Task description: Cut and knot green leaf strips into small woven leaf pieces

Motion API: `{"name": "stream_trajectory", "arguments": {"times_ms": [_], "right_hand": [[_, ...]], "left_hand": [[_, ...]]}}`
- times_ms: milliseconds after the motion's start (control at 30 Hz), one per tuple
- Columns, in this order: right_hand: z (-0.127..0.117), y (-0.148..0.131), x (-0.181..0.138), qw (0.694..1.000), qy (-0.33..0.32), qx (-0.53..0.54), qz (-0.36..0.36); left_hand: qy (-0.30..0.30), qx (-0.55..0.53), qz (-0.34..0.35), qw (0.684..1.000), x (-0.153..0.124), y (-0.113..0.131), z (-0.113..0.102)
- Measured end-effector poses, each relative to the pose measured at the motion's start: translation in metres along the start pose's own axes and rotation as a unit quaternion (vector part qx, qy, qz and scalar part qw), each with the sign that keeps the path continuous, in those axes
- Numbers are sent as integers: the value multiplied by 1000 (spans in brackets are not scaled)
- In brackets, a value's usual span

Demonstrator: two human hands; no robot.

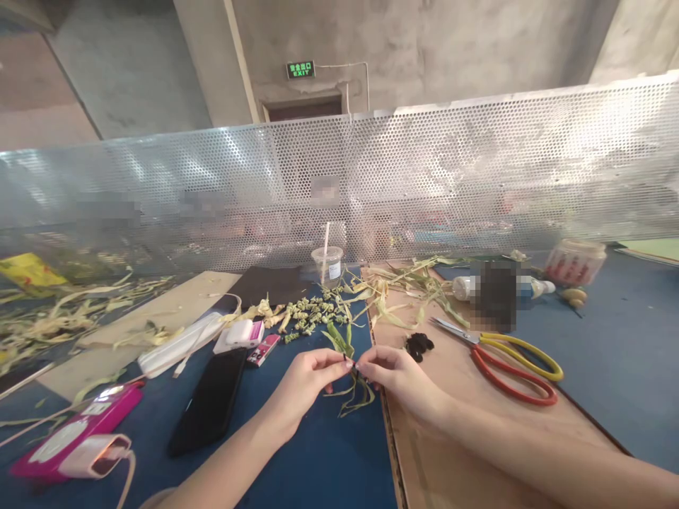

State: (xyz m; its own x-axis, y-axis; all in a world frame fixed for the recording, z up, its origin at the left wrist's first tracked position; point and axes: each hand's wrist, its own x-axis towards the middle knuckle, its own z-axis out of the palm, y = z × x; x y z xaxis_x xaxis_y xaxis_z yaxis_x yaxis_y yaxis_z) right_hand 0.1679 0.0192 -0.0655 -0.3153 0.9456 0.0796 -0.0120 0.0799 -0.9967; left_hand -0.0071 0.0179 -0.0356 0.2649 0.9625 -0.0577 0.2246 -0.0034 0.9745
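Observation:
My left hand (305, 378) and my right hand (395, 378) meet over the blue table top, fingertips pinched together on a small bundle of green and yellow leaf strips (353, 385). The strips stick up between the fingers and trail down toward me. A pile of small woven green knots (310, 314) lies just beyond the hands. Scissors (509, 357) with one yellow and one red handle lie on the brown board (477, 424) to the right of my right hand.
A black phone (212, 403), a pink phone (79, 431), a white case (180, 343) and a small pink box (264, 348) lie at left. A plastic cup with a straw (329, 265) stands behind. Loose leaf strips (408, 286) litter the back. A perforated metal screen (424, 177) closes the far side.

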Motion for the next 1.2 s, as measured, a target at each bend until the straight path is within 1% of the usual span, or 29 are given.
{"name": "stream_trajectory", "arguments": {"times_ms": [67,167,300,600,700,767,900,1067,1133,1200], "right_hand": [[1,0,0,1000,1,18,11],[3,-2,0,999,1,28,18],[4,-3,0,999,-1,31,18],[6,3,3,999,6,-31,-30],[6,6,3,998,11,-49,-44],[5,7,2,995,11,-79,-56],[3,2,-1,980,-1,-171,-102],[2,-6,-2,952,-23,-256,-166],[2,-6,-1,937,-28,-287,-198],[3,-3,0,926,-21,-305,-220]], "left_hand": [[-2,-16,-9,1000,0,-1,0],[-19,-51,-24,998,0,-3,0],[-18,-51,-27,998,1,-4,0],[-30,-79,-7,996,-1,-4,1],[-31,-63,0,998,-1,-4,2],[-29,-49,4,998,-1,-3,3],[-27,-31,17,999,-2,-2,3],[-26,-3,39,999,-3,-2,3],[-10,42,73,996,-4,-3,4],[18,107,124,986,-6,-4,4]]}}
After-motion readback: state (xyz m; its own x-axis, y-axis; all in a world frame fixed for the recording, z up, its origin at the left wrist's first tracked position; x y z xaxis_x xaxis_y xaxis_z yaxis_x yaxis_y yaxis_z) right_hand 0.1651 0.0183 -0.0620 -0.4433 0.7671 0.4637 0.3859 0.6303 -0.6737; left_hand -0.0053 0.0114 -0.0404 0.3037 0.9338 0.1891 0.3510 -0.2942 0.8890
